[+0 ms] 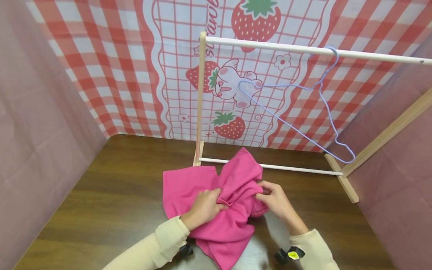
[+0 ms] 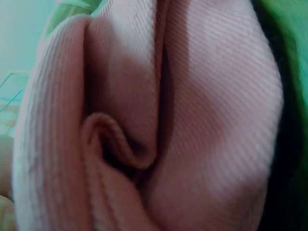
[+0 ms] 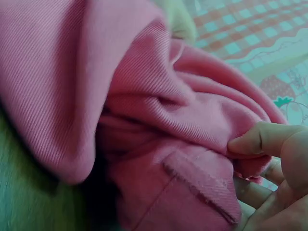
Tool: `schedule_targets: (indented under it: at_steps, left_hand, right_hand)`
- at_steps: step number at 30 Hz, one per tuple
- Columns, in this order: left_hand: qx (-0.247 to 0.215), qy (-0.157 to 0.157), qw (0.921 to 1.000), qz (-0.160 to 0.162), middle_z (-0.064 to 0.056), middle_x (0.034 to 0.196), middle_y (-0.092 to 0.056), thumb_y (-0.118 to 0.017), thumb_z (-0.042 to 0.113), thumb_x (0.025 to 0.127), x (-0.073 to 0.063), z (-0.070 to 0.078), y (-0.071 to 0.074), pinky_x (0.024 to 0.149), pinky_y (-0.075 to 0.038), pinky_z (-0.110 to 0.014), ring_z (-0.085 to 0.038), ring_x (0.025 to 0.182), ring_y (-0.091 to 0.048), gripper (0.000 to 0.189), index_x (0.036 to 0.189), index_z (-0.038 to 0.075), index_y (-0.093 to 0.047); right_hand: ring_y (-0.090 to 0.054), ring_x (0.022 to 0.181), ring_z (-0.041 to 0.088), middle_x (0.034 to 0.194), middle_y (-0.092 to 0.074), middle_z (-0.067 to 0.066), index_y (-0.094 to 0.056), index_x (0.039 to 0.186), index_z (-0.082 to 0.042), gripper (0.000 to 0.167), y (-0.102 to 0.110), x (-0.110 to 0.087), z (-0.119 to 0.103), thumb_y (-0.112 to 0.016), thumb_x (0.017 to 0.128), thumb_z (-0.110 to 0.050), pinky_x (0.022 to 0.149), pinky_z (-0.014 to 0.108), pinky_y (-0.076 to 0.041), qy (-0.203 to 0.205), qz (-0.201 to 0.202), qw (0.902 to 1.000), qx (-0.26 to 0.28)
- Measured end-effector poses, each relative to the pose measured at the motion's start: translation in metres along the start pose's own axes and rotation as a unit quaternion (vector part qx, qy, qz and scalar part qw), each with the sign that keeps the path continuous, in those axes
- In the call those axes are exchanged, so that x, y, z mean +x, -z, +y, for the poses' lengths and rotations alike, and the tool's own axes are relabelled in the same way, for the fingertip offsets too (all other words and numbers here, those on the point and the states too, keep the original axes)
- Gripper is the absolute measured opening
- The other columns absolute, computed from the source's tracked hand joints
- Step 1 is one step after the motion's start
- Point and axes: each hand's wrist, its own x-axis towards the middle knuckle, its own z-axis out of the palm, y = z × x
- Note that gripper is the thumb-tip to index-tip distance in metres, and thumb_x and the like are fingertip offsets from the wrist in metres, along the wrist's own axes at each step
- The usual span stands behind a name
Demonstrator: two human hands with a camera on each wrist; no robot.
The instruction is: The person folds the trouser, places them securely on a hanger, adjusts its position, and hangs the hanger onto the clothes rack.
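Note:
A bunched pink cloth garment (image 1: pixel 222 228) lies partly raised over the table, its exact kind hidden by the folds. My left hand (image 1: pixel 205 206) grips a fold near its middle. At the garment's right edge my right hand (image 1: pixel 275 198) pinches the fabric between thumb and fingers. The right wrist view shows the thumb of the right hand (image 3: pixel 284 163) pressing on the cloth beside a stitched seam (image 3: pixel 199 187). Folds of the garment (image 2: pixel 216 110) fill the left wrist view and hide the left fingers there.
A rack with a white top bar (image 1: pixel 270 45) and wooden posts (image 1: pixel 201 97) stands behind the garment. From the bar hangs a light blue hanger (image 1: pixel 293 129). The brown table (image 1: pixel 111 195) meets a checked strawberry cloth (image 1: pixel 128 75) at the back. Pinkish curtains (image 1: pixel 40 112) flank both sides.

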Motion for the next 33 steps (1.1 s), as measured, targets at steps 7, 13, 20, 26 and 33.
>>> schedule_targets:
  at_steps: [7, 13, 20, 26, 33]
  left_hand:
    - [0.018, -0.009, 0.9997, 0.013, -0.007, 0.067, -0.063, -0.083, 0.032, 0.073, 0.001, 0.001, -0.007, 0.059, -0.049, -0.039, -0.031, 0.069, -0.066, 0.036, 0.074, 0.012, -0.052]
    - [0.032, -0.013, 0.9994, 0.001, -0.009, 0.068, -0.065, -0.082, 0.033, 0.074, 0.004, 0.002, -0.007, 0.058, -0.05, -0.04, -0.031, 0.069, -0.067, 0.035, 0.074, 0.012, -0.054]
    - [0.049, -0.019, 0.9986, -0.005, -0.009, 0.069, -0.067, -0.082, 0.033, 0.074, 0.005, 0.003, -0.01, 0.056, -0.049, -0.038, -0.029, 0.068, -0.066, 0.033, 0.075, 0.012, -0.057]
    - [0.043, -0.01, 0.9989, -0.013, -0.009, 0.072, -0.067, -0.083, 0.032, 0.074, 0.006, 0.0, -0.007, 0.059, -0.051, -0.039, -0.029, 0.07, -0.067, 0.033, 0.076, 0.012, -0.057]
    - [0.045, -0.006, 0.9987, -0.024, -0.009, 0.072, -0.068, -0.083, 0.036, 0.074, 0.007, 0.0, -0.007, 0.058, -0.05, -0.038, -0.029, 0.07, -0.067, 0.034, 0.075, 0.013, -0.058]
  right_hand:
    - [-0.056, 0.067, -0.001, 0.085, -0.069, 0.015, -0.068, 0.097, 0.007, 0.02, 0.001, 0.004, 0.02, -0.067, 0.077, 0.007, 0.059, 0.02, -0.048, -0.017, -0.003, 0.9998, -0.002]
    - [-0.051, 0.062, -0.002, 0.077, -0.066, 0.009, -0.068, 0.091, 0.003, 0.014, -0.003, 0.006, 0.031, -0.068, 0.077, 0.005, 0.056, 0.019, -0.045, 0.013, -0.003, 0.9996, -0.026]
    - [-0.051, 0.063, -0.003, 0.075, -0.066, 0.006, -0.067, 0.084, -0.002, 0.011, -0.007, 0.001, 0.04, -0.07, 0.076, 0.006, 0.059, 0.018, -0.046, 0.034, 0.002, 0.9973, -0.065]
    - [-0.052, 0.064, -0.004, 0.076, -0.069, 0.01, -0.068, 0.086, -0.001, 0.011, -0.012, 0.003, 0.042, -0.069, 0.076, 0.005, 0.06, 0.019, -0.047, 0.051, 0.002, 0.9962, -0.07]
    - [-0.05, 0.062, -0.003, 0.074, -0.066, 0.008, -0.066, 0.085, 0.0, 0.008, -0.009, 0.001, 0.043, -0.071, 0.079, 0.003, 0.058, 0.018, -0.046, 0.036, -0.012, 0.9978, -0.054]
